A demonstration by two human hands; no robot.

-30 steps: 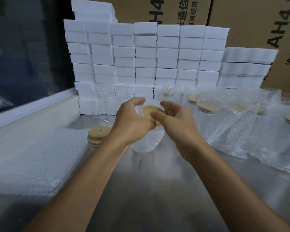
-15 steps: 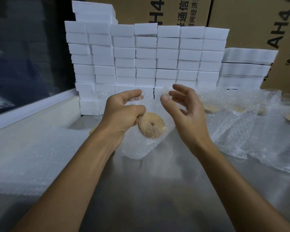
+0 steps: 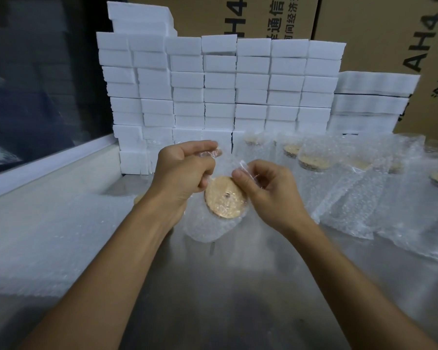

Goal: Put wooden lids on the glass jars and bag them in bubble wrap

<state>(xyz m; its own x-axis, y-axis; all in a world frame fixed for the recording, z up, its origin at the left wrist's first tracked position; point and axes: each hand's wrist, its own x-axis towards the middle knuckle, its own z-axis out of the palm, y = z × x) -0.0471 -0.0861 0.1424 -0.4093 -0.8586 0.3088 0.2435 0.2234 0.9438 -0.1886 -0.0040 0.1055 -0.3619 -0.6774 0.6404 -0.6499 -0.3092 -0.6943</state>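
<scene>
Tan wooden lid, clear bubbled bag, white foam blocks, brown cartons.

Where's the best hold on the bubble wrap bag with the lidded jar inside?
Probably by the bubble wrap bag's open top edge, from above, one side per hand. The wooden lid faces up, so the jar hangs upright below; left hand and right hand pinch there.

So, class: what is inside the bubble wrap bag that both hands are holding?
Inside the bubble wrap bag a round wooden lid with a small centre hole shows. The glass jar beneath it is covered by lid and wrap, so it cannot be made out.
</scene>
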